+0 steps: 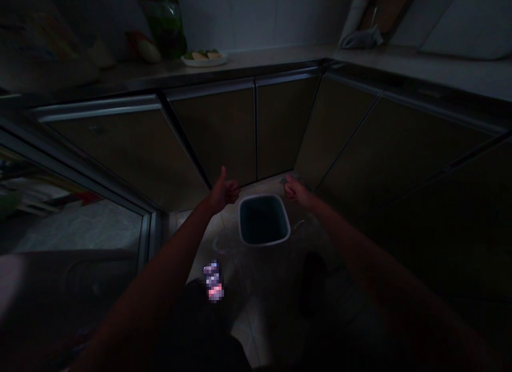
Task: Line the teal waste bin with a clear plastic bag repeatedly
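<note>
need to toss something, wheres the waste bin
In the head view, the waste bin stands on the tiled floor at the foot of the corner cabinets, between the left hand and the right hand.

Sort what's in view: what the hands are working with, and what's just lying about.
Things: left hand, thumb up, and right hand, both holding nothing visible, nearest a square white bin on the floor.

Rest: plate of sliced food, green package, wooden cutting board, countertop, cabinet doors.
</note>
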`<state>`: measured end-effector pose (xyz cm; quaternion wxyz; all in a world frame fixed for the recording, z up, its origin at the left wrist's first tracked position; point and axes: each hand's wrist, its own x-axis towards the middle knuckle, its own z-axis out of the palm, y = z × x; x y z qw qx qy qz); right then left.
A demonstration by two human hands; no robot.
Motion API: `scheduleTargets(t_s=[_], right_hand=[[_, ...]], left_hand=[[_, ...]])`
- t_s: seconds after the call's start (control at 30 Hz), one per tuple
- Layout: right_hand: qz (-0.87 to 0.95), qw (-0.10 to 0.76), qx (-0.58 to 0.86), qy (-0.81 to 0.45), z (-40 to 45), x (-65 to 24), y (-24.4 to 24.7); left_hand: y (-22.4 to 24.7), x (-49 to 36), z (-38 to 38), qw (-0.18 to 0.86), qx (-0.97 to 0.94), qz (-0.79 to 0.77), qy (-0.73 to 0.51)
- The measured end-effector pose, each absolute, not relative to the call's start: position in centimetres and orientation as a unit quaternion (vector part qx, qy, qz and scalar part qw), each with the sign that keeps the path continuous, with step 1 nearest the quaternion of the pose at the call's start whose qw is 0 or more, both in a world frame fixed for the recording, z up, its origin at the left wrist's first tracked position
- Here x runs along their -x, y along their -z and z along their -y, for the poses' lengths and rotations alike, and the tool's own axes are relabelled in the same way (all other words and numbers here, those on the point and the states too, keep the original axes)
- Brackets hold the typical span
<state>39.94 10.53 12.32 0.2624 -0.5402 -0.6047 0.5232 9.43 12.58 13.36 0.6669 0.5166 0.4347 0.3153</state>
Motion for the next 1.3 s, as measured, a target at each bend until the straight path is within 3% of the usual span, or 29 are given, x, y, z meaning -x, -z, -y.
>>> scheduleTargets(t_s=[0.1,0.2,0.3,0.43,0.67,1.0,1.17,1.3], right_hand=[[0.671,0.226,0.575,-0.409,-9.3,-39.8,-11.6],[0.753,0.069,0.577,-0.309,-7.2,-39.3,-9.9],[0.802,-0.082,0.532,-0.257,-4.7,-38.5,-7.4],[0.823,-0.157,0.469,-0.278,-2.4,-37.5,-4.4],[0.744,-0.203,0.477,-0.422,-2.3,-36.4,-3.3],[0.665,-0.193,0.51,-0.51,-5.8,-36.6,-8.1],[0.659,-0.07,0.51,-0.548,-8.5,-38.0,-12.3],[0.688,0.048,0.527,-0.497,-10.2,-38.6,-13.9]], left_hand=[[-11.4,-8.7,-11.6,0.572,-0.546,-0.52,-0.323],[-9.1,-7.5,-9.4,0.447,-0.655,-0.561,-0.239],[-6.9,-5.9,-6.7,0.365,-0.76,-0.535,-0.057],[-4.6,-4.0,-3.8,0.328,-0.781,-0.515,0.135],[-2.8,-2.6,-2.3,0.301,-0.771,-0.522,0.205],[-5.2,-2.9,-2.1,0.223,-0.761,-0.579,0.19],[-5.1,-2.5,-2.4,0.229,-0.727,-0.602,0.238],[-4.1,-1.7,-2.6,0.273,-0.705,-0.601,0.26]])
